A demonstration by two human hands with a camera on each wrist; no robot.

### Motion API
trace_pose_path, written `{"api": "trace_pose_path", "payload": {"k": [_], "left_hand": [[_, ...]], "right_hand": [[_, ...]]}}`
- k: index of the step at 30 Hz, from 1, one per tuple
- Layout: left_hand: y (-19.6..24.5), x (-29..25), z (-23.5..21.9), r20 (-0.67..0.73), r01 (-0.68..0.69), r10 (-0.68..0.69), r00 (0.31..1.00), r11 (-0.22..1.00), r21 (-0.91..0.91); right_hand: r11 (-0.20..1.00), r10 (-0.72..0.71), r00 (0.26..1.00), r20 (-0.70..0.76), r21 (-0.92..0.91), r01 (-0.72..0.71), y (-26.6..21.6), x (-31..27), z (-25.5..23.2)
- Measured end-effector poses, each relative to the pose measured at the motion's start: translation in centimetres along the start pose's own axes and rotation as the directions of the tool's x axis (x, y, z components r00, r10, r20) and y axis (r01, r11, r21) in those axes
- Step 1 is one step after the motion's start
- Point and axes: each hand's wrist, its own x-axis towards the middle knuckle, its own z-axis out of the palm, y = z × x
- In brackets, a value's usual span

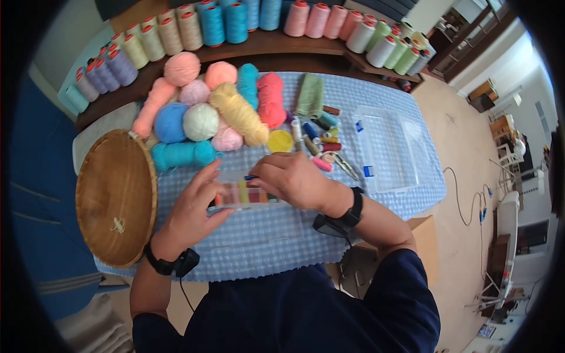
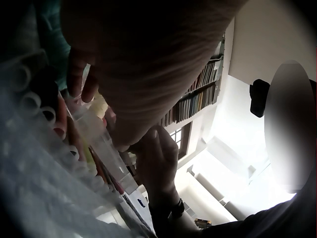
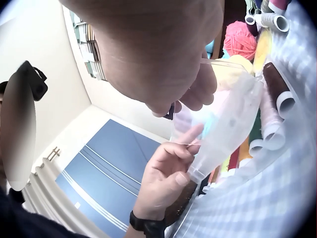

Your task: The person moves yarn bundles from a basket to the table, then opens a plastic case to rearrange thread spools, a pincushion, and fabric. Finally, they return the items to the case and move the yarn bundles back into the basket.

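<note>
A clear plastic box (image 1: 259, 205) with several coloured thread spools (image 1: 242, 193) inside lies on the blue checked cloth, close to the person. Around its left end, my left hand (image 1: 191, 206) spreads thumb and fingers and grips it; the right wrist view also shows this left hand (image 3: 166, 176) at the box's end. My right hand (image 1: 297, 179) reaches over the box's right part, its fingers curled at the far edge beside a small blue latch (image 1: 250, 177). The right hand's palm hides part of the box. From the right wrist, the box wall (image 3: 230, 129) looks cloudy and see-through.
A second clear box (image 1: 400, 150) with blue latches sits to the right. Loose spools (image 1: 311, 130), metal snips (image 1: 344, 165), a yellow disc (image 1: 280, 141) and a green cloth (image 1: 310, 97) lie beyond. Yarn balls (image 1: 200, 122) and a wicker tray (image 1: 115, 200) are at left; thread cones (image 1: 236, 23) line a shelf.
</note>
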Motion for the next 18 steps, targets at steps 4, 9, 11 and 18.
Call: {"api": "trace_pose_path", "payload": {"k": [4,9,11,18], "left_hand": [[-1.0,0.1,0.6,0.141,0.063,-0.063,0.988,0.998,0.001],[-0.7,0.5,0.8,0.098,0.104,-0.102,0.990,0.994,-0.015],[-0.9,0.2,0.7,0.092,0.109,-0.109,0.990,0.994,-0.004],[-1.3,0.0,0.8,0.089,0.122,-0.123,0.988,0.992,0.021]], "right_hand": [[0.994,0.087,0.996,0.006,0.072,-0.087,0.0,-0.3,-0.3],[0.970,0.241,0.958,-0.154,-0.007,-0.245,-0.3,-3.0,-2.4],[0.866,0.378,0.884,-0.276,-0.232,-0.443,-0.1,-5.2,-4.2],[0.453,0.739,0.666,-0.102,-0.656,-0.604,1.3,-12.8,-5.3]]}}
